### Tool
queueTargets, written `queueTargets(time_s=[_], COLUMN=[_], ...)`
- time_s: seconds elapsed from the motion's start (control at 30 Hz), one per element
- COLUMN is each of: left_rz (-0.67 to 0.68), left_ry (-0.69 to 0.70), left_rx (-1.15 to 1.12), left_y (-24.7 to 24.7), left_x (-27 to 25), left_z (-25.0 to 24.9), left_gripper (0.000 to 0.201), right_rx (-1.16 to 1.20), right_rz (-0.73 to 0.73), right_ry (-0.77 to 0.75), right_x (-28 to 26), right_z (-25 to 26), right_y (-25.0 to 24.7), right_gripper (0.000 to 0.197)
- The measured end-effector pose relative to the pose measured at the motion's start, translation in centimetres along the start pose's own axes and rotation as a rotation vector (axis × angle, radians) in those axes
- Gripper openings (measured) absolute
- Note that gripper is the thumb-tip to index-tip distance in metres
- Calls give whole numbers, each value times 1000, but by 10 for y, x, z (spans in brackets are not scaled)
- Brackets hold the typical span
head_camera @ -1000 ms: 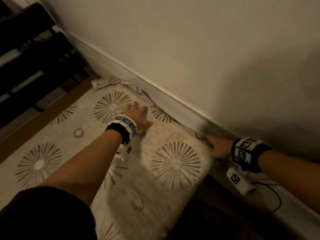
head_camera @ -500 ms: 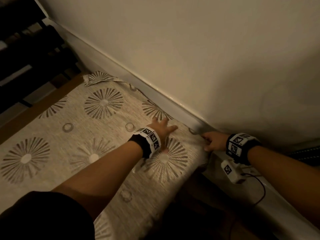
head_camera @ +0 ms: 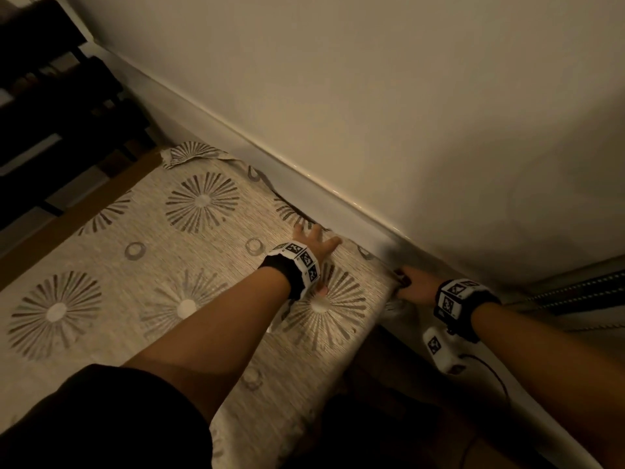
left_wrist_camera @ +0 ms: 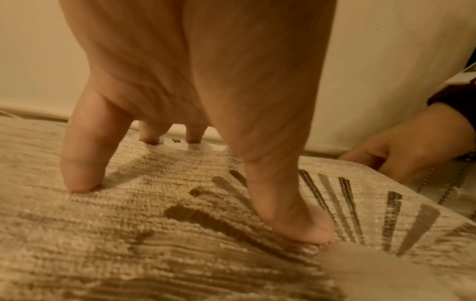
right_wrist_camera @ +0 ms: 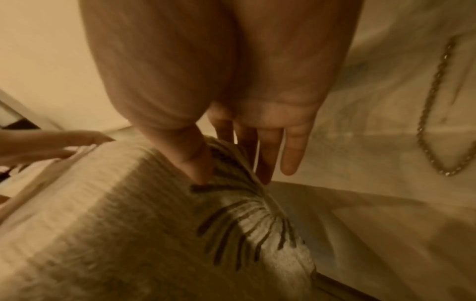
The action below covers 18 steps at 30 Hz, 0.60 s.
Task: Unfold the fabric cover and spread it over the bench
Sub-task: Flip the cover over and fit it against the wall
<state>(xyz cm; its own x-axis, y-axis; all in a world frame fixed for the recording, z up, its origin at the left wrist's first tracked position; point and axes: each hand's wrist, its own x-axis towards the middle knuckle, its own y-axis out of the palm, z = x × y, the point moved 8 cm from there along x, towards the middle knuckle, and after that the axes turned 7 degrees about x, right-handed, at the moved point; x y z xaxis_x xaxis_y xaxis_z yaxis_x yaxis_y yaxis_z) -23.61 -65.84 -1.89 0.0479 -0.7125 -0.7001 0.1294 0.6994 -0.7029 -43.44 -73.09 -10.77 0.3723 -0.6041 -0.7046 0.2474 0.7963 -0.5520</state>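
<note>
Fabric cover (head_camera: pixel 142 265) lies under the flat, spread left hand (head_camera: pixel 313 242); right hand (head_camera: pixel 414 286) pinches its corner.

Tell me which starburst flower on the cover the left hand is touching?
The starburst at the bench's right end. The left hand rests its thumb on it; the other starbursts sit untouched farther left.
</note>
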Motion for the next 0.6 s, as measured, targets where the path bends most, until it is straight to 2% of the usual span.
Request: queueTargets(time_s=[0.1,0.2,0.3,0.4,0.5,0.6], left_rz=[-14,-127,-208,-221,-304,-359], left_ry=[-20,-53,-118,-144,-193,-294], left_rx=[-109,-216,-449,-535,-562,-590], left_y=[7,20,42,63,65,66], left_x=[-2,-4,-3,-14,-41,-79], left_z=[2,4,13,23,62,131], left_gripper=[120,111,114,114,103,81], right_rx=[-121,-323,-491,-621,-781,-826], right_rz=[6,33,-77,-156,-107,-147], right_ry=[17,68,29,-26,-7,-86], right_x=[8,12,21,22,-2,-31], right_z=[4,-6,-2,21,69,150], right_y=[1,1,-9,-16,-18,-31], right_gripper=[32,31,33,32,24,29])
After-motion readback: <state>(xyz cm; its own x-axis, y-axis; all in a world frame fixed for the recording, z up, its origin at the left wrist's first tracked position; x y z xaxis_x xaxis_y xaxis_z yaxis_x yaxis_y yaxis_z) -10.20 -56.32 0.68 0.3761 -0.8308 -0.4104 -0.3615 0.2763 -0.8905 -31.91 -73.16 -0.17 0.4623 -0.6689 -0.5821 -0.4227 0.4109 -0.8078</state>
